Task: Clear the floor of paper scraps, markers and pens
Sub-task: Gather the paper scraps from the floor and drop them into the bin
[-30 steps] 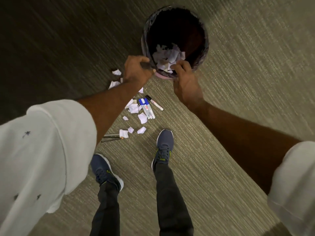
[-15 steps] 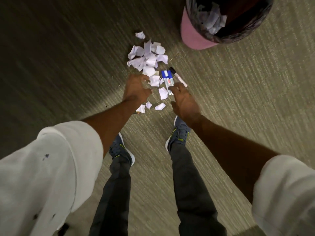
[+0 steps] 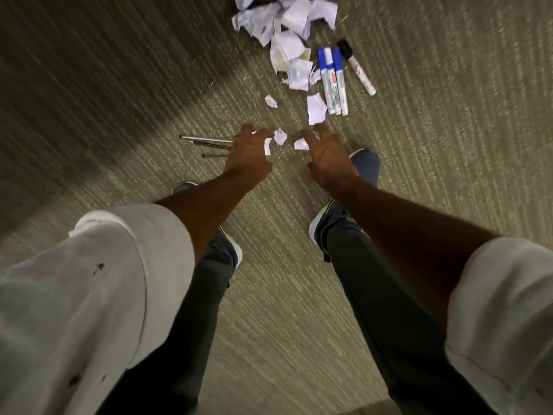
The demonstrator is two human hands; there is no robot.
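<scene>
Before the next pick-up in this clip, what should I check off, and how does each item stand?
1. Right hand free to grasp: ok, fingers spread, holding nothing.
2. Left hand free: cannot tell; a scrap strip sits at its thumb and blur hides the grip.
3. Small scraps near the fingertips: ok, they lie between both hands.
4. Pens fully exposed: not ok, the left hand covers their near ends.
5. Markers off the floor: not ok, they lie beside the paper pile.
</scene>
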